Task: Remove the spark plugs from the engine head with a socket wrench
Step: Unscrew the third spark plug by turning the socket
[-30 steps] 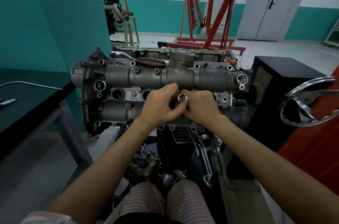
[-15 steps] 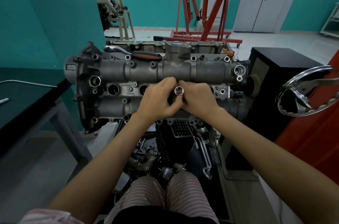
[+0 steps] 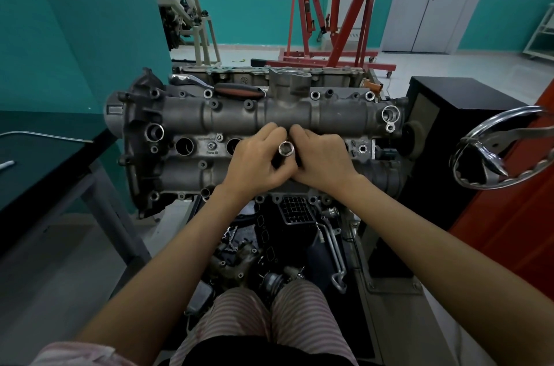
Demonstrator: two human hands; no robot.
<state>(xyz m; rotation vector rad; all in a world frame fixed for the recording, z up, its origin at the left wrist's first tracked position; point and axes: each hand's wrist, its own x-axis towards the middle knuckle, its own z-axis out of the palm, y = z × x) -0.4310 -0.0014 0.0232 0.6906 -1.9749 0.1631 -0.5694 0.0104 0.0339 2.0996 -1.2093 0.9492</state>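
Note:
The grey engine head [image 3: 192, 120] lies across an engine stand in front of me, with round plug wells along its middle. A chrome socket [image 3: 285, 149], open end facing me, stands over the middle of the head between my two hands. My left hand [image 3: 254, 162] curls round it from the left and my right hand [image 3: 322, 159] grips it from the right. What lies below the socket is hidden by my fingers. Two open wells [image 3: 184, 146] show to the left of my hands.
A chrome ratchet handle [image 3: 192, 80] and a red-handled tool [image 3: 236, 90] lie along the head's far edge. A dark workbench [image 3: 36, 168] stands at left, a black cabinet [image 3: 455, 126] and a chrome handwheel [image 3: 503, 150] at right. A red engine hoist [image 3: 335, 21] stands behind.
Both hands stay clasped round the socket at the same well. The fingers have shifted slightly, and the view has moved a little.

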